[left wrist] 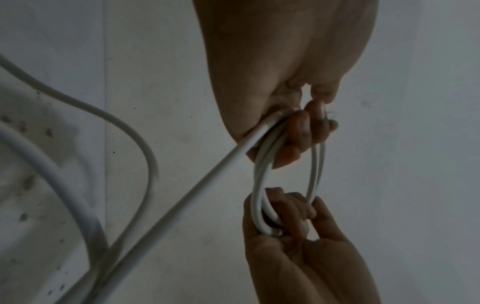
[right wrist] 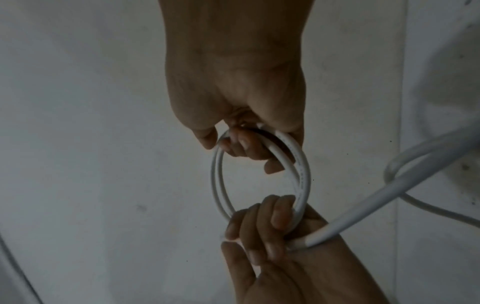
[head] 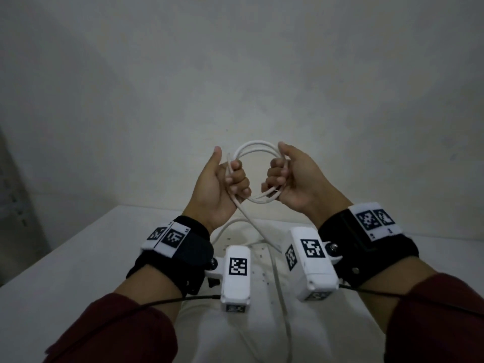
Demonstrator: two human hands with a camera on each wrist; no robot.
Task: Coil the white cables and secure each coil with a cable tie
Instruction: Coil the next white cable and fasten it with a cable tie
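Note:
A white cable coil (head: 255, 149) of a few loops hangs in the air above the table, held between both hands. My left hand (head: 230, 183) grips the coil's left side, fingers curled round the strands and thumb raised. My right hand (head: 281, 176) grips the right side the same way. The loose cable tail (head: 258, 230) runs from under my left hand down to the table. The left wrist view shows the coil (left wrist: 261, 185) running from the left hand (left wrist: 298, 135) to the right hand (left wrist: 285, 216). The right wrist view shows the coil (right wrist: 302, 174) between both fists. No cable tie is visible.
The white table (head: 78, 271) lies below the hands, with a white cloth (head: 235, 331) at its middle. More white cable (head: 281, 292) trails across the cloth toward the near edge. A plain wall (head: 235, 74) stands right behind the table.

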